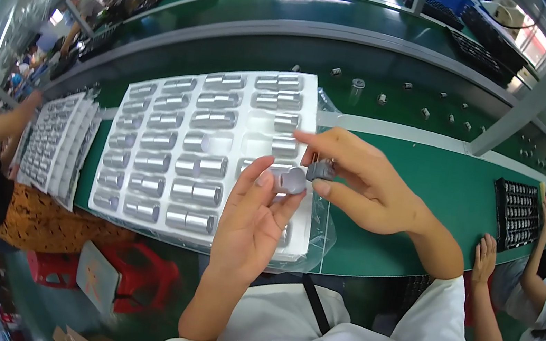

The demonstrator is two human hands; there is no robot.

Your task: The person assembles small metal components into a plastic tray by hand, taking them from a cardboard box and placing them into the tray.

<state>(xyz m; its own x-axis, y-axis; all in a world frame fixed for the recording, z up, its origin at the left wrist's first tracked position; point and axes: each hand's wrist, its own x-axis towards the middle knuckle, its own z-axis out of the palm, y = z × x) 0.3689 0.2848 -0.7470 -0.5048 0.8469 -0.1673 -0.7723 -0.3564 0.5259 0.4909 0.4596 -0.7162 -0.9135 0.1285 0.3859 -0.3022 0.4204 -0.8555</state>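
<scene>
A silver cylindrical metal shell point(291, 181) is held in the fingers of my left hand point(248, 226), its end tilted toward my right hand. Between the thumb and fingers of my right hand point(375, 188) is a small dark grey part point(320, 171), close beside the shell; whether the two touch, I cannot tell. Under my left hand lies a white foam tray point(250, 78) with rows of silver cylinders point(197, 192) lying in its pockets. A few pockets near my fingers, such as one bare pocket point(257, 144), show white foam. My hands hide part of the tray's right side.
Small metal parts point(382, 99) stand scattered along the green bench point(393, 159) beyond a pale strip. Farther right is a black tray of parts point(516, 215) near a co-worker's hand point(484, 258). Stacked white trays point(57, 140) stand at left, beside another person. A metal post point(521, 115) slants at right.
</scene>
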